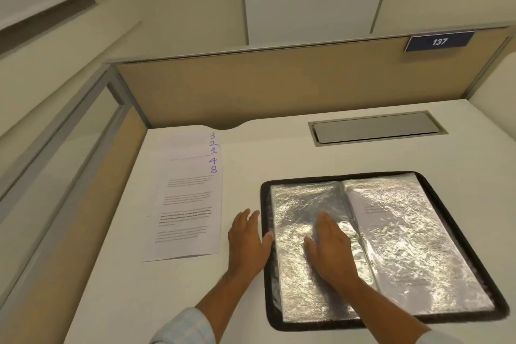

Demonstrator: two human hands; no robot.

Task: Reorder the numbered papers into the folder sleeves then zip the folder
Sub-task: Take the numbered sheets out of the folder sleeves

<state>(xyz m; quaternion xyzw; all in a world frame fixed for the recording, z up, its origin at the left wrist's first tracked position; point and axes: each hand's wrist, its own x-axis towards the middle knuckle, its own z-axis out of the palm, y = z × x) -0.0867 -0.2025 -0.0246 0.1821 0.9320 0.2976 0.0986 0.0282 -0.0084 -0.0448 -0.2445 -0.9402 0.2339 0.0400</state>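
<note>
Head view: the folder (265, 198) lies open at lower centre-right. The numbered papers (187, 212) are fanned at centre-left of the desk (279, 148). The left hand (247, 243) rests flat between them, thumb touching the folder border, gripping nothing. The right hand (331, 248) presses flat on the left sleeve (296, 204), fingers straight. The sheets are probably light and limp, so lift them by a free corner. The glossy sleeves are likely slippery.

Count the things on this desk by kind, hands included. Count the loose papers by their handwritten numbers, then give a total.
Loose numbered papers: 5 (marked 3, 2, 1, 4, 8)
Folder: 1
Hands: 2 (left hand, right hand)
Metal desk hatch: 1
Total: 9
</note>
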